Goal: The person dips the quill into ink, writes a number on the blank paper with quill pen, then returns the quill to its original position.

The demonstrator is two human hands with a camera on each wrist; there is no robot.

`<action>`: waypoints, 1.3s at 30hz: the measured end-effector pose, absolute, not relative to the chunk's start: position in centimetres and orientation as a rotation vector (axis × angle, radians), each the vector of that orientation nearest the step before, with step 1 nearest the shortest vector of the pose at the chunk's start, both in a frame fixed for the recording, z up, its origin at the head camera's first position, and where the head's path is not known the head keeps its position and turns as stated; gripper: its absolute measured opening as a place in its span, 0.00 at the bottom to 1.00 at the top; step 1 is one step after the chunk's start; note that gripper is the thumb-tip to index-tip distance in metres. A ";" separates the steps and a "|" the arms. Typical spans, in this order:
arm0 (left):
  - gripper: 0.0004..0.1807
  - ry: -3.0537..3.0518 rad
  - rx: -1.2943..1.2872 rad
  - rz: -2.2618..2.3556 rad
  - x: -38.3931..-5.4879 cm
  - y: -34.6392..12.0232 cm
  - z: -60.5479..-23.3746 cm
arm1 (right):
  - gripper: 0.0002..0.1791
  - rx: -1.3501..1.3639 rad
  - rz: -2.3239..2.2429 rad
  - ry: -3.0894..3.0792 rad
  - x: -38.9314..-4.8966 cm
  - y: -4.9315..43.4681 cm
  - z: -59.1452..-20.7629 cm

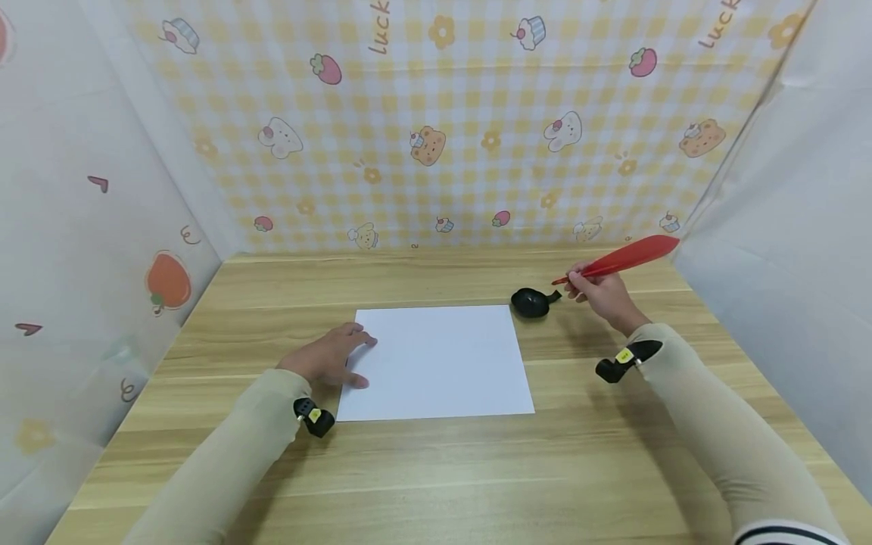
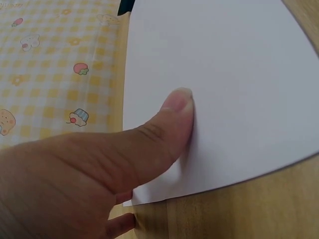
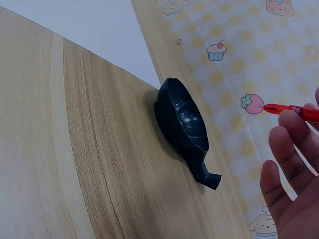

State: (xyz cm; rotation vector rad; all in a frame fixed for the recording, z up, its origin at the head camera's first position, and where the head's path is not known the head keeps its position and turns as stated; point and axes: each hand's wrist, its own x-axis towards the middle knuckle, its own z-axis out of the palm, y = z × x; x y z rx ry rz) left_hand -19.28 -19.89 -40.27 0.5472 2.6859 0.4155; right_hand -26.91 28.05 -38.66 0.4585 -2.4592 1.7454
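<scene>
A sheet of white paper (image 1: 443, 363) lies flat on the wooden table. My left hand (image 1: 330, 356) rests on its left edge with fingers spread, and the left wrist view shows the thumb (image 2: 167, 119) extended over the sheet. Above the table at the right, my right hand (image 1: 606, 294) pinches a red feather pen (image 1: 633, 256) near its lower end, with the point aimed left and the plume up to the right. Close to that point sits a small black dish (image 1: 530, 303) with a curved handle, by the paper's upper right corner. Its hollow inside (image 3: 189, 119) shows in the right wrist view.
A yellow checked cloth (image 1: 477, 113) with cartoon prints hangs behind the table's back edge. White sheets stand along the left (image 1: 82, 227) and right (image 1: 783, 212) sides. Bare wood (image 1: 436, 484) extends in front of the paper.
</scene>
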 end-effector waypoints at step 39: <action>0.40 2.690 0.545 0.432 -19.0 -20.2 -40.5 | 0.13 0.435 1.386 -2.876 -28.3 25.5 -40.1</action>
